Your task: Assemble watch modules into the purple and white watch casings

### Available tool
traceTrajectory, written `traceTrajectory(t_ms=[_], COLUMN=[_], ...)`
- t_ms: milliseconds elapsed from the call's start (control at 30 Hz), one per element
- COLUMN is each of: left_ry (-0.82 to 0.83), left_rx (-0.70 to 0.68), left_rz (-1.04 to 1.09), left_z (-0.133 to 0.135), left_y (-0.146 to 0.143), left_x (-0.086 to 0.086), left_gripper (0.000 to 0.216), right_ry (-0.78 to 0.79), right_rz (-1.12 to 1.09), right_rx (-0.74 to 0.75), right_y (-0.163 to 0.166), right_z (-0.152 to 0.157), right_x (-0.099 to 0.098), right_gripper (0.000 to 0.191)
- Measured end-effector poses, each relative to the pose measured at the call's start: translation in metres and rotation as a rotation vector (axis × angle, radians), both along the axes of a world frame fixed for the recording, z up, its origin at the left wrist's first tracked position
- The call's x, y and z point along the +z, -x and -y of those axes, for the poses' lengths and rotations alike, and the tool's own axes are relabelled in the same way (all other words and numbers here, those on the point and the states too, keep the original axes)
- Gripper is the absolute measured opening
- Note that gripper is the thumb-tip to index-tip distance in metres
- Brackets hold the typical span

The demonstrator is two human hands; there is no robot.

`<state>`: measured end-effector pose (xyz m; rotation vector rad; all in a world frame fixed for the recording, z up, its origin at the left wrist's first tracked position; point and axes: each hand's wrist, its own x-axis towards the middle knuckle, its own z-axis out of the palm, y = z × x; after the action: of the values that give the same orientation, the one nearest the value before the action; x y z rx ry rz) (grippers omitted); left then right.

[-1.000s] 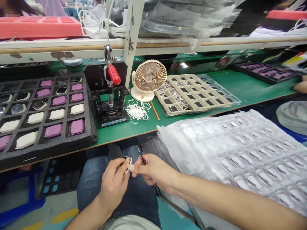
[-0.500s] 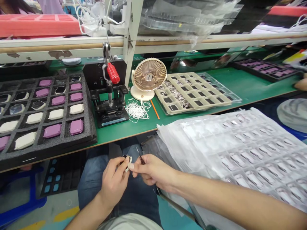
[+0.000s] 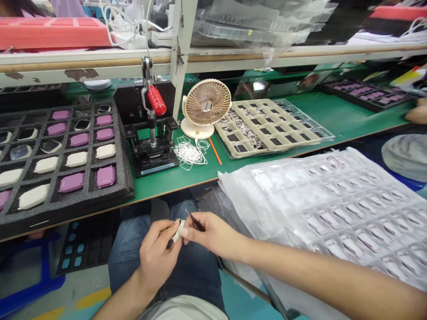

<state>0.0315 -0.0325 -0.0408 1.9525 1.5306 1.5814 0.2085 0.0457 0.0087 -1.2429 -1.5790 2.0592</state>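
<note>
Over my lap, below the bench edge, my left hand [image 3: 159,253] pinches a small white casing [image 3: 178,230] between thumb and fingers. My right hand [image 3: 213,235] meets it from the right, thumb pressed on the casing, and grips thin black tweezers [image 3: 194,220] whose tips point up and to the left. Both hands are closed and touch at the casing. Most of the casing is hidden by my fingers.
A black foam tray [image 3: 122,178] of purple and white casings lies at left. Behind are a hand press with a red handle [image 3: 156,100], a small beige fan [image 3: 206,104], a tangle of white rings [image 3: 188,154], a beige parts tray [image 3: 233,153]. Clear blister trays [image 3: 333,195] are stacked at right.
The casing has turned edge-on between my fingers and the tweezers have tilted further left. The view has shifted slightly; both hands stay over my lap.
</note>
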Motion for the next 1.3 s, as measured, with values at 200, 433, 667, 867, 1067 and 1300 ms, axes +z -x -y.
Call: traceTrajectory(t_ms=[200,433,667,867,1067,1300], left_ry=[-0.009,0.148,1.004,1.262,1.539,1.454], left_rx=[-0.083,-0.344,-0.550,-0.715,-0.644,-0.596], left_rz=[-0.025,0.113,0.739,1.007,1.181,1.324], left_z=[0.008,0.020,0.002,-0.031,-0.024,-0.009], left_y=[0.001,-0.017,-0.052,-0.114,-0.200,-0.237], left_x=[0.014,0.002,-0.040,-0.081,-0.121,-0.138], left_gripper=[0.037,0.029,0.027,0.034,0.006,0.026], right_ry=[-0.095,-0.173,-0.119,0.014,0.117,0.247], right_rz=[-0.087,0.218,0.306,0.680,0.995,1.068], right_rx=[-0.054,-0.119,-0.151,-0.763,-1.167,-1.145], right_y=[-0.002,-0.044,-0.105,-0.149,-0.212,-0.236], right_z=[0.012,0.053,0.175,0.264,0.257,0.226], right_x=[0.010,0.039,0.002,-0.107,-0.160,-0.193], right_gripper=[0.047,0.044,0.041,0.056,0.037,0.038])
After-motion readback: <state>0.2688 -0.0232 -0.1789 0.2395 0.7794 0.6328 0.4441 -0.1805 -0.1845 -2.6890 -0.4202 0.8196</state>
